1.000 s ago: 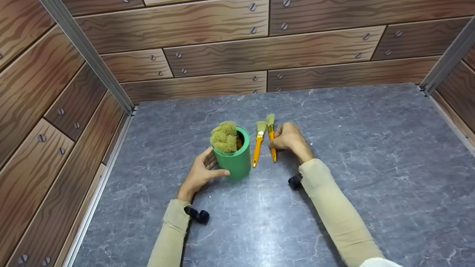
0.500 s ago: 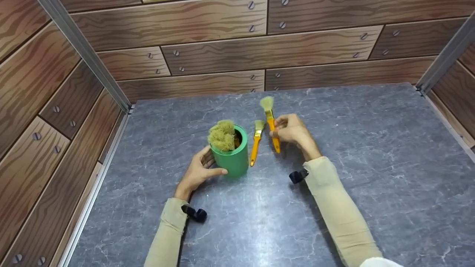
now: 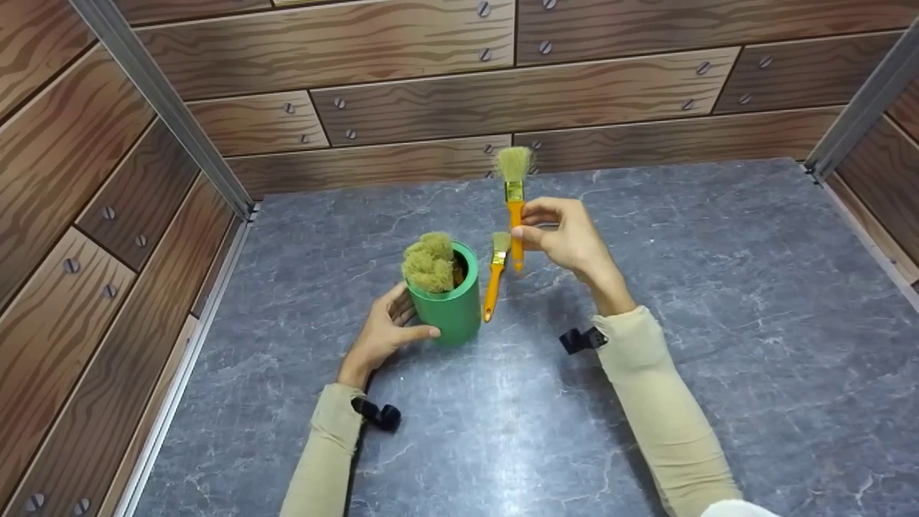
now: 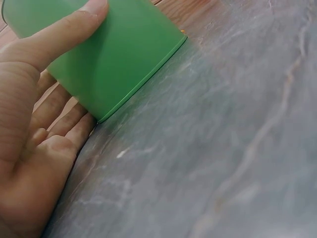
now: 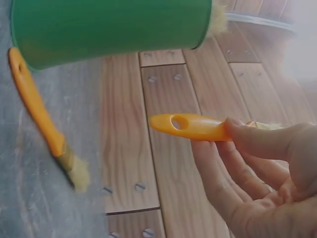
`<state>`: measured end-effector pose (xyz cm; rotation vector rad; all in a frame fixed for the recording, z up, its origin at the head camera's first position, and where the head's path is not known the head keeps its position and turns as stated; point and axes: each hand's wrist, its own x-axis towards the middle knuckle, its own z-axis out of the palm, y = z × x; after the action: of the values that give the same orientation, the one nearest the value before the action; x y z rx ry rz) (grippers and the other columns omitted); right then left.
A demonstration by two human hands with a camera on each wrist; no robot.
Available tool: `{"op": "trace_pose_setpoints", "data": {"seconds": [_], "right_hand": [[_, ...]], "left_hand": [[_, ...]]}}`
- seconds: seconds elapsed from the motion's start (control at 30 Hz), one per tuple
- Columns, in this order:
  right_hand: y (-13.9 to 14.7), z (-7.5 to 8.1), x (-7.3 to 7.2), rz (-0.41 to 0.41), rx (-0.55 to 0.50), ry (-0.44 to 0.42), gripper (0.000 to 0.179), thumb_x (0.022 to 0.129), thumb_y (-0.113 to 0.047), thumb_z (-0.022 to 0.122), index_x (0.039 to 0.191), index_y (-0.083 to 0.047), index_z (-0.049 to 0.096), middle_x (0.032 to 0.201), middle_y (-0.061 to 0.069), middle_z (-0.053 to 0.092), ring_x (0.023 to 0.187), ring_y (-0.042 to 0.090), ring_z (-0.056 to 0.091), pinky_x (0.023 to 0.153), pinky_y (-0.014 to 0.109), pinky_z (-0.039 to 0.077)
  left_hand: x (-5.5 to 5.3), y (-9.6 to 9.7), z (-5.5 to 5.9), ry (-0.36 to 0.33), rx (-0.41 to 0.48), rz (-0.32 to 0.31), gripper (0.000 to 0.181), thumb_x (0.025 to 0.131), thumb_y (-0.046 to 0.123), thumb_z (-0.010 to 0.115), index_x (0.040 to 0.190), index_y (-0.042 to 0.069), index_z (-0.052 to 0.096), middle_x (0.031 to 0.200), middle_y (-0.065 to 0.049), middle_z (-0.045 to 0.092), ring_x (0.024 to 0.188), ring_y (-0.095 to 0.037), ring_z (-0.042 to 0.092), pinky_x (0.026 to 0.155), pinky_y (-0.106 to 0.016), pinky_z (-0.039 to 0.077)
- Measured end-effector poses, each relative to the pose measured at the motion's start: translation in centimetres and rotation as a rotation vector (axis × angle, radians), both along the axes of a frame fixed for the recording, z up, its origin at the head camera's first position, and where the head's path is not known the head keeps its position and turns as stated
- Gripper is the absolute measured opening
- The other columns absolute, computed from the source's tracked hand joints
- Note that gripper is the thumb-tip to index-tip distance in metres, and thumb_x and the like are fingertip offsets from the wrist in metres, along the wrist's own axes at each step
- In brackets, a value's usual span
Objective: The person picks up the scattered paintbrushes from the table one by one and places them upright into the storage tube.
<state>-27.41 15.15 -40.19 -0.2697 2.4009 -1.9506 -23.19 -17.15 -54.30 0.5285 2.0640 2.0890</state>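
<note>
A green cylindrical cup stands upright on the table, bristly brush heads sticking out of its left side. My left hand holds the cup from the left, thumb on its front and fingers round the far side, as the left wrist view shows too. In the air right of the cup, my right hand pinches an orange-handled paintbrush between thumb and fingers, bristles up. A second orange paintbrush lies on the table beside the cup; in the right wrist view its handle hole is visible.
The grey marbled table runs back to a wood-patterned wall. More wood-patterned panels and metal corner posts bound the left and right sides.
My right hand has lifted its paintbrush off the table, up and away from the other brush, and turned it nearly upright. The left hand and the cup stay in place.
</note>
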Motion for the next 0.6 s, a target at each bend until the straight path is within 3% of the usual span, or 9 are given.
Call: {"op": "trace_pose_setpoints", "data": {"seconds": [0.3,0.6], "right_hand": [[-0.9,1.4,1.3,0.016,-0.093,0.133,0.023,0.097,0.007,0.073,0.12,0.011,0.073,0.111,0.028,0.076,0.09,0.017,0.078,0.086,0.034,0.069],[-2.4,2.0,2.6,0.034,-0.114,0.299,0.021,0.098,0.006,0.072,0.119,0.009,0.075,0.11,0.026,0.078,0.092,0.016,0.078,0.088,0.032,0.068]], "left_hand": [[-0.1,0.0,0.0,-0.011,-0.006,0.016,0.098,0.08,0.006,0.095,0.163,0.016,0.044,0.161,-0.006,0.055,0.151,-0.025,0.05,0.127,-0.033,0.043],[0.0,0.0,0.0,-0.005,-0.01,0.011,0.098,0.08,0.006,0.095,0.164,0.017,0.044,0.162,-0.007,0.053,0.153,-0.026,0.048,0.129,-0.036,0.041]]}}
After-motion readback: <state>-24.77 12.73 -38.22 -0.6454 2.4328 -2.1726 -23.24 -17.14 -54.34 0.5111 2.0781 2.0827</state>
